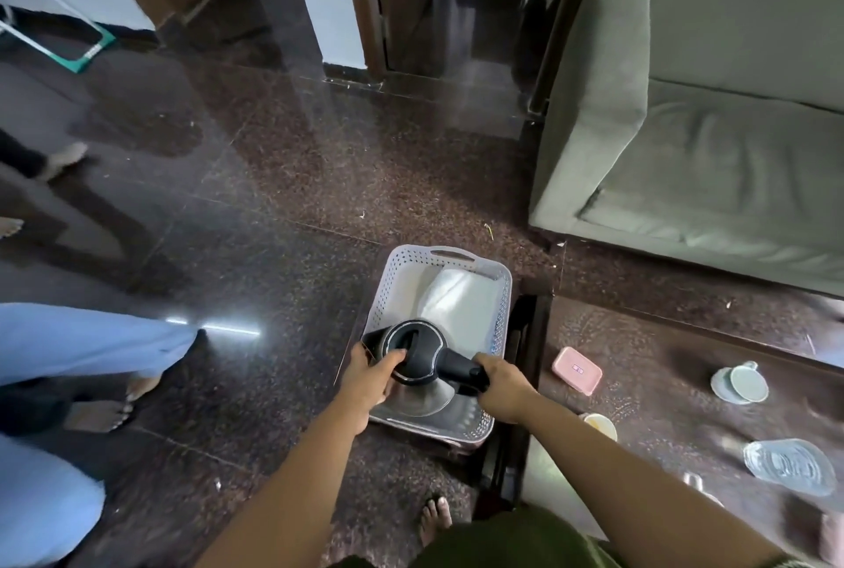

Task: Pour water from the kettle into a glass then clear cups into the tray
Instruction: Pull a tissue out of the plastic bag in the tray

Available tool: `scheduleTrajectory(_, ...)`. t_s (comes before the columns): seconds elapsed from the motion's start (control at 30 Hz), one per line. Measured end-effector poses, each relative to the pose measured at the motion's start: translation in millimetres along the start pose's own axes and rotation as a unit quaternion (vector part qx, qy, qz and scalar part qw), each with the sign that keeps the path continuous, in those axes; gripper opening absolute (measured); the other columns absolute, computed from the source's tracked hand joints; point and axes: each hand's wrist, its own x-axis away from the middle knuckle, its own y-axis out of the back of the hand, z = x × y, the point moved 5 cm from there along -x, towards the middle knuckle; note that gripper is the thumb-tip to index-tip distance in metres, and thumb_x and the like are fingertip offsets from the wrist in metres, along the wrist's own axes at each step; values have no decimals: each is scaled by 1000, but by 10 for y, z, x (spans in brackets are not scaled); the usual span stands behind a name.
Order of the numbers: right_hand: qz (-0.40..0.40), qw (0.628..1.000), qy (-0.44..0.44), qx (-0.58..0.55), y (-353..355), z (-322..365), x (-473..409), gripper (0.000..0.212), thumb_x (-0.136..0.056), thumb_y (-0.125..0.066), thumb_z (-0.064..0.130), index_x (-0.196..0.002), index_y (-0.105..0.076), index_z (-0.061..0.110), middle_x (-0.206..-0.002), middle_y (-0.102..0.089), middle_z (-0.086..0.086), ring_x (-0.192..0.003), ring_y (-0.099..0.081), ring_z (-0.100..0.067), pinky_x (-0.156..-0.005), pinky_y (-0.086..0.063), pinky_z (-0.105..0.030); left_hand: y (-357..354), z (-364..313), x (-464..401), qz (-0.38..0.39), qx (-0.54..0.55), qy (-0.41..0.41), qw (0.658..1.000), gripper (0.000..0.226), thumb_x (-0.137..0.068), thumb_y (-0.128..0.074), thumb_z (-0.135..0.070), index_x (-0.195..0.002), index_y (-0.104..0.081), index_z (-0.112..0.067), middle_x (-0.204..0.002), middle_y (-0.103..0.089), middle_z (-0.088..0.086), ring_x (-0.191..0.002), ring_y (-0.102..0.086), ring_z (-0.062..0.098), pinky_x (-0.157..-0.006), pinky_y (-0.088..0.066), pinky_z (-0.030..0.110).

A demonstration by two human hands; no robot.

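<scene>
So, kettle [413, 362] held over the white tray [500, 289], its steel body mostly hidden.
Right hand [504, 387] grips the handle, left hand [372, 373] curls onto the lid; tray holds what's probably a folded cloth [456, 298].

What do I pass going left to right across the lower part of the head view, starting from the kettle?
Left hand on the kettle lid → right hand on its handle, over the tray → pink box → yellow cup → pale cup on saucer → clear glass dish.
</scene>
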Motion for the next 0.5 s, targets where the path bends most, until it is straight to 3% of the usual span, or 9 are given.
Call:
scheduleTrajectory(0.07, 12, 1000, -15, -21, 53, -102, -37, 32, -78, -56, 2, -102, -56, 22, -106, -60, -5, -100, -62, -25, -78, -47, -26, 2, -65, 13, -24, 8, -35, 999, 54, -82, -73, -25, -128, -44, -21, -113, -61, -2, -100, -61, 22, -79, -45, 31)
scheduleTrajectory(0.17, -85, 978, -73, -174, 345, -305, -176, 42, -81, -44, -9, -109, -63, 17, -107, -62, 1, -106, -61, -21, -82, -41, -20, -11, -337, 101, -115, -88, -164, 976, 81, -79, -75, -36, -146, -33, -18, -141, -44, -3, -134, -37, 20, -110, -31, 39)
scheduleTrajectory(0.23, -155, 947, -123, -252, 506, -438, -325, 41, -87, -41, -7, -115, -64, 11, -111, -66, -2, -101, -61, -21, -81, -41, -21, -121, -601, 215, -168, -189, -265, 930, 76, -82, -72, -34, -145, -35, -15, -144, -39, -1, -138, -25, 21, -111, -26, 42)
scheduleTrajectory(0.27, -166, 935, -134, -283, 527, -465, -410, 40, -89, -41, -5, -119, -62, 11, -114, -65, -4, -102, -61, -22, -83, -44, -25, -215, -726, 247, -171, -217, -319, 907, 67, -84, -70, -29, -142, -40, -13, -140, -42, 0, -135, -28, 22, -109, -28, 40)
scheduleTrajectory(0.33, -135, 930, -138, -311, 485, -430, -567, 47, -89, -40, -7, -128, -57, 11, -120, -62, -10, -101, -63, -29, -86, -50, -35, -497, -895, 183, -110, -253, -377, 884, 47, -88, -66, -20, -132, -50, -11, -133, -52, 3, -127, -43, 24, -106, -35, 37)
scheduleTrajectory(0.43, -54, 950, -163, -260, 246, -340, -736, 52, -90, -40, -4, -138, -49, 14, -107, -57, -10, -66, -51, -12, -55, -43, -21, -897, -931, -48, 0, -278, -329, 902, 36, -91, -61, -17, -127, -53, -13, -127, -58, 2, -121, -53, 19, -101, -40, 30)
scheduleTrajectory(0.5, -40, 942, -185, -276, 114, -323, -864, 53, -90, -42, -1, -141, -45, 12, -112, -56, -12, -71, -53, -15, -51, -37, -17, -1047, -891, -214, 16, -292, -280, 915, 35, -93, -57, -19, -128, -51, -16, -126, -59, 0, -118, -54, 17, -95, -39, 24)
